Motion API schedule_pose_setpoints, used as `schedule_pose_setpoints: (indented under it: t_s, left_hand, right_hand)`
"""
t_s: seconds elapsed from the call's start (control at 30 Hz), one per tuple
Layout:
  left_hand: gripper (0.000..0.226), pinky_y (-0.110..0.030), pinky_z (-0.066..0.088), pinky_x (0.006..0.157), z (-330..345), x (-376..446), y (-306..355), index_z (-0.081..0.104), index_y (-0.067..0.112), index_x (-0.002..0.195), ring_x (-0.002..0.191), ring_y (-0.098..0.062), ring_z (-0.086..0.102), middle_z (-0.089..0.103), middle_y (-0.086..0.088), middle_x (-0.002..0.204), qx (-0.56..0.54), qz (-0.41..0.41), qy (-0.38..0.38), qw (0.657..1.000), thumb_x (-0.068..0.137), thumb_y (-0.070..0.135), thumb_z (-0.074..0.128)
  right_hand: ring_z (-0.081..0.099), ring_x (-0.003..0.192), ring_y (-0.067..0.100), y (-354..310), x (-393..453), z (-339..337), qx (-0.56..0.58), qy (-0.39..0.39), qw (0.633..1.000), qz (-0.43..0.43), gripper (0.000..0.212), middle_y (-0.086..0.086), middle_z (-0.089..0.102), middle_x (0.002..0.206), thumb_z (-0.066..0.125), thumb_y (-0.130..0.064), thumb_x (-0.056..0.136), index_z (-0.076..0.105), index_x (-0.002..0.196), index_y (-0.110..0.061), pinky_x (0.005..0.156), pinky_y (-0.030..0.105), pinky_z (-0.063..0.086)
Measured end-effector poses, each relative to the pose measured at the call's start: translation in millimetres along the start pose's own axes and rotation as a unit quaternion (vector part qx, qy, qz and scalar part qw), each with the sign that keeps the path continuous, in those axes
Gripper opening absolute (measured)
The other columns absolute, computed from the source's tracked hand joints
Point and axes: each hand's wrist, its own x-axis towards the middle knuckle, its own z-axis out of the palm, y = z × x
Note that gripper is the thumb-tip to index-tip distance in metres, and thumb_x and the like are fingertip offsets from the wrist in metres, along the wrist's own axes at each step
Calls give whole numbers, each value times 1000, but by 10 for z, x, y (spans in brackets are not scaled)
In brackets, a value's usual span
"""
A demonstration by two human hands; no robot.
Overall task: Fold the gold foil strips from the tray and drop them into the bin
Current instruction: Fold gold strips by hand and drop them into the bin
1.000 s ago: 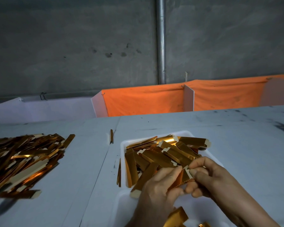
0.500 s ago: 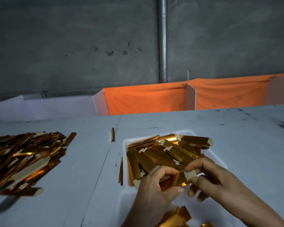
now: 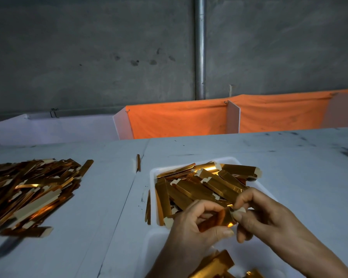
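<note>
Over the tray (image 3: 255, 183), left hand (image 3: 191, 227) and right hand (image 3: 267, 219) both pinch one foil strip (image 3: 217, 218).

Gold foil strip (image 3: 217, 218) between both hands' fingers (image 3: 225, 233) above tray (image 3: 255, 187)

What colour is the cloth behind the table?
Orange cloth, clearest in the head view.

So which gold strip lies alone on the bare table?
The single gold strip on the seam between the big loose pile and the white tray, touching neither.
</note>
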Motion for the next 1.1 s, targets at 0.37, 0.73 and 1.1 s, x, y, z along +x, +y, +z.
schedule_pose_setpoints:
  t_s: [0.37, 0.73, 1.1]
  left_hand:
    - [28, -2, 41, 72, 15, 10, 4, 50, 50, 95, 102, 21, 38, 45, 38, 100, 107, 46, 13, 993, 80, 38, 70]
    - [28, 0, 39, 74, -11, 20, -24, 53, 50, 96, 103, 19, 39, 45, 37, 103, 112, 59, -1, 992, 78, 39, 71]
    - [32, 2, 38, 71, 1, 26, -53, 49, 54, 97, 103, 24, 33, 41, 41, 105, 131, 43, -15, 990, 77, 42, 71]
  right_hand:
    - [55, 51, 16, 39, 44, 58, 84, -12, 995, 46, 25, 8, 57, 57, 45, -21, 98, 64, 82, -24, 55, 19, 48]
    - [55, 45, 20, 126, 91, 59, 301, -48, 943, 132, 23, 14, 53, 59, 70, -13, 69, 63, 89, -3, 44, 22, 46]
    - [60, 47, 20, 165, 95, 41, 221, -52, 964, 141, 9, 17, 59, 59, 60, 2, 86, 57, 94, 1, 46, 24, 49]
